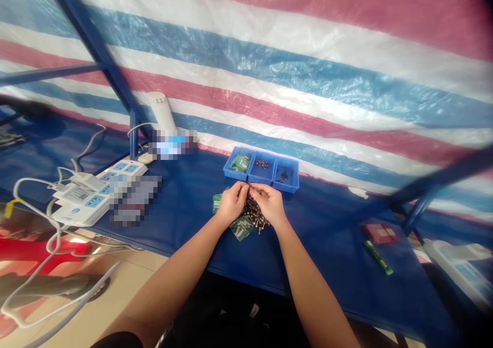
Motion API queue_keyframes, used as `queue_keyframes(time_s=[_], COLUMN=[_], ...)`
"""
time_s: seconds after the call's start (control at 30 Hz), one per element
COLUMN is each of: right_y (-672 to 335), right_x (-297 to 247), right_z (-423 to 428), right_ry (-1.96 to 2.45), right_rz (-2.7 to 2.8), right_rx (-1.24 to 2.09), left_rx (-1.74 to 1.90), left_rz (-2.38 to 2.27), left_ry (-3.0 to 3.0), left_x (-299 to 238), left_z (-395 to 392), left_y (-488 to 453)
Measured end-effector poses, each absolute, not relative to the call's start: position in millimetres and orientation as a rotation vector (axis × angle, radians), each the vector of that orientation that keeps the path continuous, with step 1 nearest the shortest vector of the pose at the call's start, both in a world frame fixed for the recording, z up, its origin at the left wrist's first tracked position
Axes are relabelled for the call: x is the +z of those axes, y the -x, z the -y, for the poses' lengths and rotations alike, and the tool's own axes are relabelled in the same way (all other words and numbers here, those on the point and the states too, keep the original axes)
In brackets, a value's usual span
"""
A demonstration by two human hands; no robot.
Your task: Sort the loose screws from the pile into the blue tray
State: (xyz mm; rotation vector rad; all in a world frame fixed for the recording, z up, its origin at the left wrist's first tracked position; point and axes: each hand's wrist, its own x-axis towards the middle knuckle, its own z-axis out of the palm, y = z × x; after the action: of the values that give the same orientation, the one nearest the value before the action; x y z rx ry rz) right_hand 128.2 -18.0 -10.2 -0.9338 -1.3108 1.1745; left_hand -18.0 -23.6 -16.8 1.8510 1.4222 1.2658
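My left hand [232, 203] and my right hand [268, 202] meet in front of the blue bins, thumbs and forefingers pinched close together. Something small and dark shows between the fingertips, too small to name. Below and between the hands lies a pile of small brass-coloured metal parts [256, 216]. Green circuit boards [242, 226] lie by the pile, partly under my left hand. Behind the hands stand three joined blue bins: the left bin [235, 175] holds green boards, the middle bin [260, 179] brass-coloured parts, the right bin [285, 186] thin dark pieces.
White power strips [96, 199] with plugs and cables lie on the blue table [323, 250] at left, near a blurred-out flat object [134, 201]. A red box [379, 233] and a green narrow box [377, 258] lie at right. Blue frame bars and a striped sheet stand behind.
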Motion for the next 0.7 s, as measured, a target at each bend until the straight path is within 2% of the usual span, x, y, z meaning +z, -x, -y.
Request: queue_keyframes(time_s=[0.3,0.7], right_y=[-129.1,-128.1], right_x=[-11.6,-11.2], right_z=[15.8,17.0], right_ry=[0.928,0.932], right_rz=[1.278,1.288], right_rx=[1.162,1.167], left_rx=[1.305,1.282], left_rz=[-1.312,-1.384], left_ry=[-1.774,-1.822], left_x=[-16.9,-14.1], left_z=[25.7,26.2], left_y=[14.7,16.4])
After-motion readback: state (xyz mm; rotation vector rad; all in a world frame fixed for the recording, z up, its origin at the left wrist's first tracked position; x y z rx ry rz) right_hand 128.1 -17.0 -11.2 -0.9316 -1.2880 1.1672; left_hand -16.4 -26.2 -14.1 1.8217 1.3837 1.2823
